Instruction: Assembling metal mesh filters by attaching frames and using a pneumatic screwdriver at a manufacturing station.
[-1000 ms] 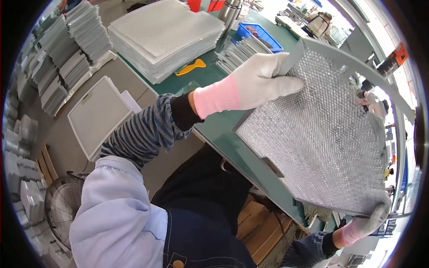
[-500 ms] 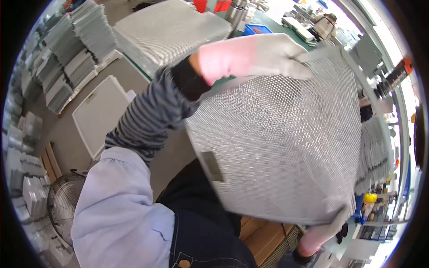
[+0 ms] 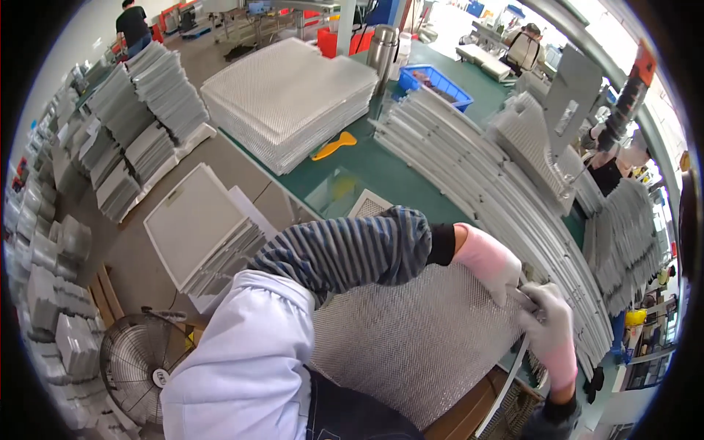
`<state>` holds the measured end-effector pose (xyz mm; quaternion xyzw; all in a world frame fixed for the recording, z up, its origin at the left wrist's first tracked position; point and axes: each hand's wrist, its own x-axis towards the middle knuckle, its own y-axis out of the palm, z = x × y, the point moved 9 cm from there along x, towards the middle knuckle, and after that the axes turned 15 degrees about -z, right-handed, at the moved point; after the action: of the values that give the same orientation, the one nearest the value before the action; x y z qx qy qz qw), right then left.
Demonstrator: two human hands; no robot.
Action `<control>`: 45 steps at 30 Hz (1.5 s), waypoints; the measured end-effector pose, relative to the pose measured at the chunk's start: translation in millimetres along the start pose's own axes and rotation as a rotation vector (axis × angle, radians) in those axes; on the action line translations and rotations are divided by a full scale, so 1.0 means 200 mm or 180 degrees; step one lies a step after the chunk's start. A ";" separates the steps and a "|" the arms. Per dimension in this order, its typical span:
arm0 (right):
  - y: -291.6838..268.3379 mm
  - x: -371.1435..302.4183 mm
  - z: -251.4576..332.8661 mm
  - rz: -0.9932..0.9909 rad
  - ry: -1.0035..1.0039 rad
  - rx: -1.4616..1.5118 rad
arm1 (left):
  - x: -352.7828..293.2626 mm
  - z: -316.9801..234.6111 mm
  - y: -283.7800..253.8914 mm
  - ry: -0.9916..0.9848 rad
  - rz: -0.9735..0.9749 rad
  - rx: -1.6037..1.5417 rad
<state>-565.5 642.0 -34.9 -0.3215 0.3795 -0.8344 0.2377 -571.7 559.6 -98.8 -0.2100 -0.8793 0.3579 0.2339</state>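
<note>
1. The mesh panel [image 3: 418,352] lies flat and low in front of the person, on the near edge of the green bench [image 3: 381,172], its far right edge just beside a long fanned row of metal frames [image 3: 506,220]
2. The left hand [image 3: 488,260], in a pink and white glove, reaches across the panel to that far edge; its grip is curled and pressed onto a thin metal strip [image 3: 524,299] at the rim
3. The right hand [image 3: 550,330], gloved the same way, meets it from below; its grip is closed around the same strip, so both hands pinch one short stretch of edge
4. To do this well, I judge that the panel should stay flat, the two hands should stay close together, and the work should follow the rim in short steps, so that the mesh does not buckle
5. The edges look thin, so the fingers are better kept on top of the strip than under it
6. Farther out, a tall stack of mesh sheets [image 3: 290,99] sits at the far left of the bench, with a yellow scraper [image 3: 334,145] near it, a steel flask [image 3: 381,48] and a blue tray [image 3: 434,84]
7. A white framed panel [image 3: 194,224] and a fan [image 3: 143,363] are on the floor to the left
</note>
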 end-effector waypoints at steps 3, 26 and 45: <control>0.10 -0.01 -0.25 0.0803 0.1024 0.0669 | -0.09 -0.04 -0.13 -0.0364 -0.0037 0.0449; 0.11 0.01 -0.40 0.0680 0.1419 0.1193 | -1.10 0.43 -0.45 -0.2326 -0.2053 0.1008; 0.27 0.22 0.08 0.1728 -0.0317 -0.0253 | -0.06 0.02 -0.16 -0.0174 0.0134 -0.0022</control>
<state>-575.7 575.1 -53.5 -0.2576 0.4720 -0.7078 0.4581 -570.7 531.1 -81.0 -0.2195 -0.8819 0.3653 0.2015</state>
